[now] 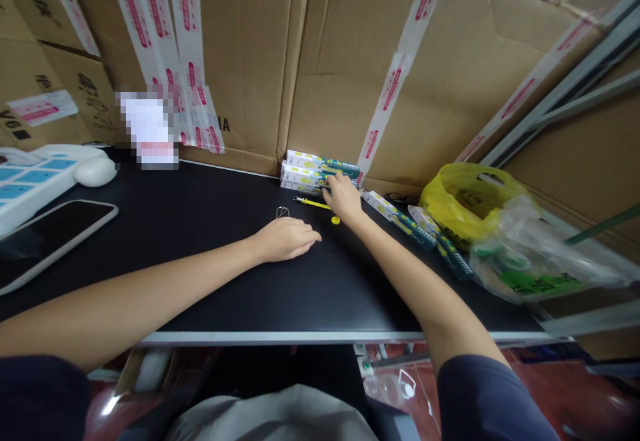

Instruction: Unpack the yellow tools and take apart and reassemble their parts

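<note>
My left hand (pixel 287 240) rests on the black tabletop, its fingers stretched out together and pointing right. Just behind it lies a thin bent wire piece (pixel 283 212); what is under the palm is hidden. My right hand (pixel 344 196) is at the front of a stack of slim white and green boxes (pixel 303 177), with thumb and fingers closed about the front box. Below that hand, a yellow stick-like tool with a metal tip (pixel 313 202) lies on the table. A small round yellow piece (pixel 335 220) sits near the right wrist.
Two more slim boxes (pixel 400 218) lie to the right, beside a yellow plastic bag (pixel 463 198) and a clear bag (pixel 530 254). On the left are a phone (pixel 55 238) and a white power strip (pixel 40 178). Tall cardboard (pixel 240 61) stands behind the table.
</note>
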Tool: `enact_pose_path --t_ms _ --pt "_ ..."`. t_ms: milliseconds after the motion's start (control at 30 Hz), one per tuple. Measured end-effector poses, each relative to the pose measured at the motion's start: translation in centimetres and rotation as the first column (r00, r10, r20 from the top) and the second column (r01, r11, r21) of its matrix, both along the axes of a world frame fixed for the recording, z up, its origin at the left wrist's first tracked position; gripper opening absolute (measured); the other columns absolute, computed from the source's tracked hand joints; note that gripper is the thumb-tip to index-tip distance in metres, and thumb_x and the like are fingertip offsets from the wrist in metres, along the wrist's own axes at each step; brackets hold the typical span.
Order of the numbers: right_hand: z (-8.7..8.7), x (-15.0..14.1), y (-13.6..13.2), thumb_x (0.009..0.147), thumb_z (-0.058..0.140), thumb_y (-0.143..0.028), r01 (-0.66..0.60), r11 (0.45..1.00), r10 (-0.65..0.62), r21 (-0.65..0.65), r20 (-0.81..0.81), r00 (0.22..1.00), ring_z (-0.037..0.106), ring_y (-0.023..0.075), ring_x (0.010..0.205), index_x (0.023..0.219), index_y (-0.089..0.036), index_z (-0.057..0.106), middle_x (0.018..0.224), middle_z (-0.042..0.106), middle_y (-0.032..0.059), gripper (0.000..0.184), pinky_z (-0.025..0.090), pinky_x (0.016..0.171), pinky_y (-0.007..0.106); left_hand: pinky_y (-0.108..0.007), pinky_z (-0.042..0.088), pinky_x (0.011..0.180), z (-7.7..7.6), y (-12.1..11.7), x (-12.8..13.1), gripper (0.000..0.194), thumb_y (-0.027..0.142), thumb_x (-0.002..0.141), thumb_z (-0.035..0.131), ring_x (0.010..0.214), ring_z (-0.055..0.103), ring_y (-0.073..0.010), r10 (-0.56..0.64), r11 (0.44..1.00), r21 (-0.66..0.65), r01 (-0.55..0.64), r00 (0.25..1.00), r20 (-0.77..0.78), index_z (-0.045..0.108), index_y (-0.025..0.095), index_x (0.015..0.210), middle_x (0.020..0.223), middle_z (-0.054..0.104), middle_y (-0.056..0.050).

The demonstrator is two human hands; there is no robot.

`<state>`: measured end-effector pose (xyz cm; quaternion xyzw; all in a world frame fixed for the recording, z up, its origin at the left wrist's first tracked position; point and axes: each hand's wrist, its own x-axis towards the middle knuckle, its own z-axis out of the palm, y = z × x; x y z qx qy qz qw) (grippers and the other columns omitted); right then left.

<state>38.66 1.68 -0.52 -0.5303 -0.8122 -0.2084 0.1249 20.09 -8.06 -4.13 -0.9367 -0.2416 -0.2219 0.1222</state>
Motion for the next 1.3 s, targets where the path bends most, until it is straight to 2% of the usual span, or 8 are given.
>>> enact_pose_path --t_ms 133,233,500,667,900,1033,1167,1300 --pt "1.3 0.1 1.8 0.092 0.04 -0.026 0.007 0.997 -0.004 0.076 -0.048 0.999 0.046 0.0296 0.105 0.114 -0.014 0.053 0.115 0.054 0.016 0.028 0.04 0.083 0.037 -0.027 0.048 0.072 0.1 -0.1 0.0 0.026 0.022 0.094 0.041 0.08 0.064 -0.0162 -0.006 1.0 0.004 0.006 1.0 0.0 0.065 0.018 0.104 0.089 0.069 -0.005" --pt "2.0 0.2 3.5 0.092 0.039 -0.023 0.006 0.998 -0.003 0.06 -0.055 0.998 0.045 0.0299 0.108 0.12 -0.013 0.05 0.12 0.054 0.0171 0.032 0.039 0.087 0.039 -0.026 0.047 0.069 0.1 -0.2 -0.1 0.025 0.022 0.094 0.042 0.08 0.064 -0.0161 0.006 1.0 0.0 -0.006 1.0 0.0 0.064 0.019 0.104 0.09 0.069 -0.004" --pt "2.2 0.4 6.1 0.091 0.036 -0.018 0.038 0.999 -0.038 0.01 -0.01 0.999 0.045 0.031 0.11 0.128 -0.013 0.046 0.121 0.052 0.0185 0.038 0.039 0.087 0.042 -0.025 0.045 0.069 0.0 -0.1 -0.1 0.024 0.024 0.094 0.043 0.08 0.063 -0.0157 0.018 1.0 -0.011 -0.018 1.0 -0.013 0.064 0.02 0.104 0.091 0.069 -0.003" --pt "2.1 0.4 6.3 0.088 0.042 -0.018 0.036 0.999 -0.036 0.014 -0.016 0.999 0.043 0.0317 0.111 0.127 -0.012 0.048 0.122 0.049 0.0188 0.04 0.039 0.088 0.042 -0.026 0.045 0.068 0.0 -0.1 -0.1 0.024 0.023 0.094 0.042 0.081 0.063 -0.0161 0.026 1.0 -0.008 -0.026 1.0 -0.013 0.064 0.02 0.103 0.091 0.069 -0.002" --pt "2.1 0.6 6.9 0.086 0.052 -0.02 0.02 0.999 -0.019 0.025 -0.058 0.998 0.043 0.0327 0.111 0.118 -0.014 0.053 0.12 0.049 0.0177 0.033 0.041 0.087 0.045 -0.026 0.044 0.068 0.0 -0.1 -0.1 0.024 0.024 0.095 0.041 0.083 0.061 -0.0162 0.026 1.0 -0.015 -0.026 0.999 -0.018 0.064 0.021 0.104 0.093 0.068 -0.002" --pt "2.4 0.8 7.0 0.082 0.06 -0.019 -0.031 0.997 0.037 0.068 -0.095 0.995 0.044 0.033 0.109 0.112 -0.016 0.053 0.117 0.049 0.0161 0.032 0.043 0.086 0.047 -0.025 0.044 0.068 0.0 -0.1 -0.1 0.024 0.024 0.095 0.042 0.083 0.061 -0.016 0.029 0.999 -0.021 -0.029 0.999 -0.014 0.064 0.02 0.104 0.093 0.068 -0.002" --pt "3.2 1.4 5.9 0.082 0.059 -0.018 -0.099 0.987 0.114 0.13 -0.121 0.986 0.046 0.0325 0.107 0.108 -0.017 0.052 0.112 0.051 0.0148 0.027 0.043 0.086 0.048 -0.025 0.045 0.069 -0.2 0.0 -0.1 0.024 0.023 0.094 0.043 0.083 0.062 -0.0156 0.019 1.0 -0.02 -0.019 1.0 0.009 0.064 0.02 0.104 0.094 0.069 -0.002" --pt "3.9 2.6 3.1 0.084 0.056 -0.018 -0.161 0.966 0.188 0.203 -0.123 0.974 0.048 0.0319 0.104 0.109 -0.018 0.051 0.109 0.053 0.0141 0.025 0.043 0.086 0.048 -0.025 0.046 0.072 -0.2 0.0 -0.1 0.023 0.022 0.093 0.044 0.083 0.064 -0.0153 0.038 0.998 -0.047 -0.032 0.992 0.121 0.065 0.021 0.101 0.092 0.07 -0.001"
